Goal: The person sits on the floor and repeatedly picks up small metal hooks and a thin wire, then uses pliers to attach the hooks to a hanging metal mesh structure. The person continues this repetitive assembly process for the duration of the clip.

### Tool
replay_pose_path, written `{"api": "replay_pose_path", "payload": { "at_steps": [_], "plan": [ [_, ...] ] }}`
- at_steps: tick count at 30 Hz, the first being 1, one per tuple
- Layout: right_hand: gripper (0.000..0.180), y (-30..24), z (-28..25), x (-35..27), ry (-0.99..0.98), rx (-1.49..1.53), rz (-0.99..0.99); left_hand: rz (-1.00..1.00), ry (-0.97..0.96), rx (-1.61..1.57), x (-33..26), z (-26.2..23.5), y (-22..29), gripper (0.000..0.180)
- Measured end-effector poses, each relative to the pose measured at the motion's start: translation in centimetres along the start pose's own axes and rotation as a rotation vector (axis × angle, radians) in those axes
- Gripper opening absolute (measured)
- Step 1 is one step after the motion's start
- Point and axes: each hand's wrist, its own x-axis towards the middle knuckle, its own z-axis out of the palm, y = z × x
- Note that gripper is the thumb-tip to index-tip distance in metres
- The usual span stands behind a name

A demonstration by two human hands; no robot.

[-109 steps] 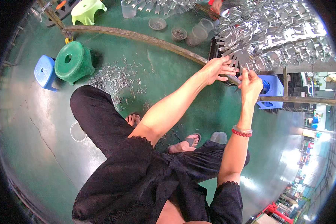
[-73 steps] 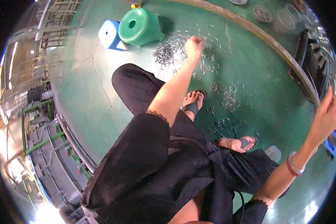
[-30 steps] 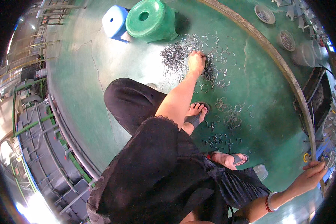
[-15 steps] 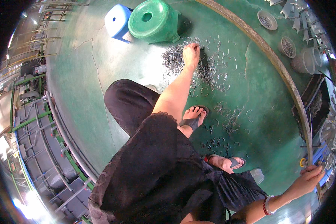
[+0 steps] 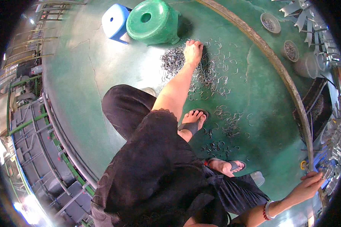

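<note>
My left hand [image 5: 193, 52] reaches down to a loose pile of small curved metal hooks [image 5: 172, 60] on the green floor. Its fingers are curled and pressed down among the hooks, and what they pinch is hidden. More hooks [image 5: 229, 126] lie scattered beside my sandalled feet. Off to the far right, my right hand [image 5: 307, 188], with bracelets at the wrist, is raised beside a cluster of shiny metal parts [image 5: 331, 151]. Thumb and fingers are closed together there; anything between them is too small to name.
A green stool [image 5: 153, 26] and a blue stool [image 5: 113, 20] stand beyond the pile. A long curved bar [image 5: 269, 51] crosses on the right. Past it are round bowls of small parts [image 5: 270, 23] and a clear tub [image 5: 306, 66]. Pipe-framed machinery [image 5: 45, 140] lines the left.
The whole view has shifted slightly. My left hand stays at the pile, its fingers a little differently set. My right hand has moved slightly lower against the end of the bar.
</note>
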Motion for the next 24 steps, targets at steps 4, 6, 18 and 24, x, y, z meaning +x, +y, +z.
{"api": "replay_pose_path", "payload": {
  "at_steps": [4,6,18,24],
  "plan": [
    [0.033,-0.5,0.0,-0.2,0.02,-0.024,0.038,0.139,-0.126,-0.018,1.2,0.9,0.8,0.014],
    [0.033,-0.9,-0.2,-0.4,0.014,-0.048,0.038,0.143,-0.134,-0.014,1.2,1.4,1.0,0.015],
    [0.03,-0.1,-0.8,-1.2,-0.012,-0.085,0.123,0.273,-0.287,0.046,3.2,3.2,3.5,0.017],
    [0.017,-1.7,0.7,-0.1,0.035,-0.098,0.026,0.215,-0.282,0.296,3.0,3.9,2.3,0.01]
  ]
}}
